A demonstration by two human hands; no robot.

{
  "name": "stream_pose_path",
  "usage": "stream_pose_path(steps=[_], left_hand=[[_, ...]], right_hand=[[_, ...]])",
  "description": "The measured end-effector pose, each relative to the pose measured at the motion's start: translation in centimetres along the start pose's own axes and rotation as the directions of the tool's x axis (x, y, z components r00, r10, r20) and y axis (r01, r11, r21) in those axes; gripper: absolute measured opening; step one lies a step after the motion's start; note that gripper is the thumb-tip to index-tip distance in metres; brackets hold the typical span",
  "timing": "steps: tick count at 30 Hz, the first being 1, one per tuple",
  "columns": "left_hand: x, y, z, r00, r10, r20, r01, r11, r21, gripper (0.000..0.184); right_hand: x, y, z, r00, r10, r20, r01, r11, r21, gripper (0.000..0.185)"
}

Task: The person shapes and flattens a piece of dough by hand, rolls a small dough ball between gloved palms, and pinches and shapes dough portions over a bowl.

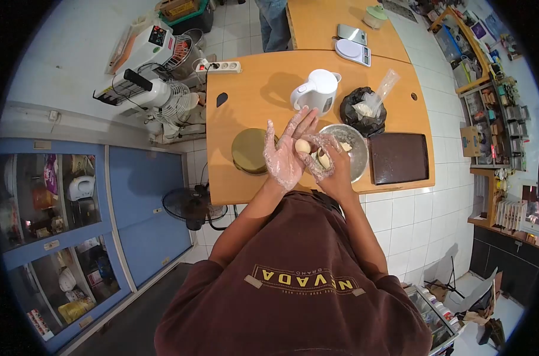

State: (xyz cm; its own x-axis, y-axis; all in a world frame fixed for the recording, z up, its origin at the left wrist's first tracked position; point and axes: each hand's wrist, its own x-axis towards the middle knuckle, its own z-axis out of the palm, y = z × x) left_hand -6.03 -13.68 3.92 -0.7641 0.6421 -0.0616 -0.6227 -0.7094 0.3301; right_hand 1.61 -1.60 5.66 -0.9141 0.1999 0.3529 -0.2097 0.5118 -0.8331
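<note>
Left fingers [286,155] stand spread, whitened; right fingers [332,156] are curled around a pale piece [324,160]. A pale ball [303,146] lies between them. Metal bowl [358,155]: right of right fingers.

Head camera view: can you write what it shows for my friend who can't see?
A person's powdery left hand is open beside their powdery right hand, with a small pale ball between them. The wooden table holds a metal bowl, white jug and dark tray.
</note>
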Motion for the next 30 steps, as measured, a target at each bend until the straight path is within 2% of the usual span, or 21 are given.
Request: stream_pose_path(steps=[2,3,6,12,15,18,21,24,26,28,29,30], left_hand=[[0.1,0.1,-0.3,1.000,-0.024,0.017,0.025,0.995,-0.093,0.089],[0.1,0.2,-0.4,0.999,-0.030,0.036,0.033,0.995,-0.089,0.089],[0.1,0.3,-0.3,0.996,-0.048,0.073,0.055,0.995,-0.089,0.089],[-0.1,0.3,-0.3,0.997,-0.039,0.062,0.045,0.995,-0.089,0.090],[-0.1,0.5,-0.3,0.996,-0.045,0.074,0.051,0.996,-0.077,0.091],[0.0,0.5,-0.2,0.993,-0.058,0.102,0.069,0.992,-0.105,0.092],[-0.1,0.8,0.2,0.985,-0.062,0.160,0.086,0.985,-0.150,0.094],[-0.1,1.3,0.9,0.981,-0.059,0.182,0.109,0.955,-0.277,0.096],[0.0,1.3,1.2,0.984,-0.039,0.176,0.098,0.934,-0.344,0.096],[0.2,1.1,1.1,0.983,-0.035,0.180,0.096,0.934,-0.343,0.096],[0.3,1.0,1.1,0.983,-0.035,0.183,0.097,0.935,-0.342,0.096],[0.4,0.9,1.1,0.982,-0.033,0.185,0.092,0.944,-0.318,0.096]], right_hand=[[-0.4,0.2,0.6,0.998,-0.061,0.010,0.061,0.998,0.028,0.034],[-0.5,0.4,0.9,0.996,-0.091,0.016,0.090,0.995,0.042,0.033],[-1.0,0.5,1.2,0.995,-0.092,0.036,0.095,0.992,-0.081,0.036],[-0.5,0.9,0.6,0.994,-0.084,0.071,0.090,0.992,-0.091,0.039],[-0.5,0.7,0.8,0.993,-0.097,0.062,0.099,0.994,-0.040,0.039],[-0.2,-0.6,0.7,0.980,-0.147,0.134,0.165,0.976,-0.139,0.041],[0.0,-1.7,-0.1,0.988,-0.131,0.079,0.145,0.965,-0.219,0.051],[0.0,-0.5,0.4,0.970,0.015,-0.241,-0.020,1.000,-0.016,0.062],[-0.5,0.9,0.5,0.960,0.214,-0.182,-0.158,0.947,0.281,0.073],[-1.0,2.8,1.3,0.911,0.402,-0.087,-0.303,0.799,0.520,0.079],[-1.2,3.2,1.6,0.881,0.471,0.032,-0.404,0.717,0.568,0.085],[-1.3,3.1,2.0,0.887,0.457,0.073,-0.405,0.692,0.598,0.087]])
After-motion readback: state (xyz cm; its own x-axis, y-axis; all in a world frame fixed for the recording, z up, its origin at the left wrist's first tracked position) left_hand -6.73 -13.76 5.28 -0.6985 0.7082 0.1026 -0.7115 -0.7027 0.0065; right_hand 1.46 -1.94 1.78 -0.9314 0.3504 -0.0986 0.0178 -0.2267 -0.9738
